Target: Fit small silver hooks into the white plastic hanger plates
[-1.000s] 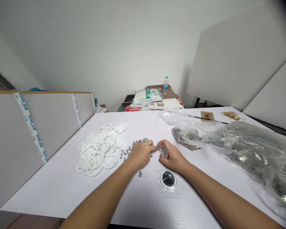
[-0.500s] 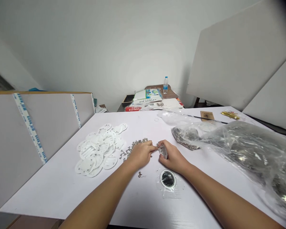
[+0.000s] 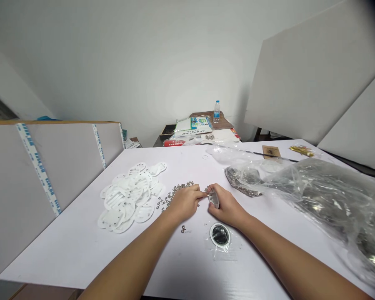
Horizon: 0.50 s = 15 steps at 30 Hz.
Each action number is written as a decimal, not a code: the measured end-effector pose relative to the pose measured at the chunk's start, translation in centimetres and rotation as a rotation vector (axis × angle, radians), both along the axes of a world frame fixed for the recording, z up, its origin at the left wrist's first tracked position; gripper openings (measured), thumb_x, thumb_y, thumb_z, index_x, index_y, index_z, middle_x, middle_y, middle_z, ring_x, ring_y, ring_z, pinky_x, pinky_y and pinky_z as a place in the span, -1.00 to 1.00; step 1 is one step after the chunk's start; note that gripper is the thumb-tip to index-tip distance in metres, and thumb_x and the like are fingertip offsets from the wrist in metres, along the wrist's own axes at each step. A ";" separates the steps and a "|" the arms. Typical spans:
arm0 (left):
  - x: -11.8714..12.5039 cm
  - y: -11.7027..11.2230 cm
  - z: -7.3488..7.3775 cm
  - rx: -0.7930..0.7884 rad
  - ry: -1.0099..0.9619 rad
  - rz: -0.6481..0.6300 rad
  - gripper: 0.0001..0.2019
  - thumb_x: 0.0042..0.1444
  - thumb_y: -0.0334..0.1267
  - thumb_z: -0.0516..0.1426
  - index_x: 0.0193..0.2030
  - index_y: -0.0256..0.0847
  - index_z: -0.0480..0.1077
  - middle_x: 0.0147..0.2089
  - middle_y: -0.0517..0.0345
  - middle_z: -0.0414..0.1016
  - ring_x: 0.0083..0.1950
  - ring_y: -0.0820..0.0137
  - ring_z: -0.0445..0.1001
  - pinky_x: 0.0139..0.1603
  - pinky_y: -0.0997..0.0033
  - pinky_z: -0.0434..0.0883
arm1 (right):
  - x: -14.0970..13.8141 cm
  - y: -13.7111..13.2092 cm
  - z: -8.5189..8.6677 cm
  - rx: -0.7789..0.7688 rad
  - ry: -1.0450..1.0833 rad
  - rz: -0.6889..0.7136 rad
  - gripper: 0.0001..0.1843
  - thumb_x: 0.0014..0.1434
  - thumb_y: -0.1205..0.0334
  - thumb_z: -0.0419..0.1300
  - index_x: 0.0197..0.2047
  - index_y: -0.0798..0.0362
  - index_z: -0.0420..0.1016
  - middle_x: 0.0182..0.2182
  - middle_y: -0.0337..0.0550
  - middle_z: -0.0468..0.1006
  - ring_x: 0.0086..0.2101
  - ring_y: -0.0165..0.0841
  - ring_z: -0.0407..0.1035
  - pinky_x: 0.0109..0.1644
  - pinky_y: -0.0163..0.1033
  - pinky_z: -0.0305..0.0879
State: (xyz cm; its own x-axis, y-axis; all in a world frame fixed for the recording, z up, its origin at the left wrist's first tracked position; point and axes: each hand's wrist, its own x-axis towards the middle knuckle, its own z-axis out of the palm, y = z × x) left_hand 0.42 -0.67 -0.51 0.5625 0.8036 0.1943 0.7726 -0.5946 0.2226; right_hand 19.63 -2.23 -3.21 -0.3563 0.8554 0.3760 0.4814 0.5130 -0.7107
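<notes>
My right hand [image 3: 226, 204] is closed around a small white plastic piece [image 3: 213, 199], gripping it by its edges. My left hand [image 3: 187, 201] is pinched, its fingertips meeting the top of that piece; whatever they hold is too small to make out. Beside and behind the left hand lies a pile of small silvery metal parts [image 3: 167, 199], partly covered by the hand. One similar metal part [image 3: 183, 229] lies apart, nearer to me. Below the right hand, a round dark disc with a white rim [image 3: 220, 235] rests on a clear plastic wrapper [image 3: 226, 253].
Left of my hands is a heap of round white plastic pieces [image 3: 128, 193]. Clear bags [image 3: 318, 196] of metal parts spread over the table's right side. Farther back are a brown card [image 3: 271, 151], gold-coloured items [image 3: 301, 150] and a water bottle [image 3: 216, 111]. A low partition [image 3: 71, 162] borders the left.
</notes>
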 end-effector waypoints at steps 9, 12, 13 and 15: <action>0.6 -0.3 0.2 0.046 0.101 0.053 -0.73 0.25 -0.37 -0.01 -0.24 -0.03 0.51 -0.35 0.16 0.37 -0.31 0.38 0.37 -0.36 0.37 0.15 | -0.1 0.1 -0.1 0.006 0.000 0.003 -0.60 0.01 0.45 0.11 -0.06 -0.02 0.22 -0.19 -0.20 0.43 -0.21 -0.30 0.35 -0.13 -0.21 0.25; 0.7 -0.3 0.2 0.050 0.105 0.052 -0.75 0.24 -0.38 -0.01 -0.25 -0.04 0.49 -0.35 0.17 0.36 -0.32 0.38 0.36 -0.37 0.36 0.14 | -0.1 0.1 -0.3 0.017 -0.013 -0.007 -0.61 0.01 0.45 0.11 -0.07 -0.02 0.22 -0.20 -0.20 0.42 -0.22 -0.30 0.34 -0.14 -0.21 0.24; 0.7 -0.4 0.2 0.046 0.103 0.053 -0.75 0.25 -0.38 -0.01 -0.26 -0.04 0.48 -0.35 0.17 0.36 -0.32 0.38 0.36 -0.37 0.36 0.14 | -0.1 0.1 -0.3 0.020 -0.018 -0.009 -0.61 0.01 0.45 0.10 -0.07 -0.02 0.22 -0.21 -0.20 0.41 -0.23 -0.30 0.34 -0.15 -0.21 0.24; 0.8 -0.4 0.3 0.037 0.104 0.059 -0.74 0.25 -0.39 -0.02 -0.26 -0.05 0.48 -0.35 0.16 0.37 -0.33 0.38 0.36 -0.37 0.36 0.15 | -0.1 0.2 -0.4 0.025 -0.023 -0.007 -0.61 0.01 0.44 0.09 -0.07 -0.02 0.22 -0.22 -0.20 0.40 -0.25 -0.30 0.34 -0.16 -0.21 0.24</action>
State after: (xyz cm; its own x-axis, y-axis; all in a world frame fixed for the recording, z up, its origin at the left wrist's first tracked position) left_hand 1.22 -1.09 -0.17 0.5336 0.8291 0.1669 0.8240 -0.5541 0.1183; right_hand 19.51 -2.05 -3.57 -0.3590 0.8483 0.3893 0.5013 0.5271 -0.6862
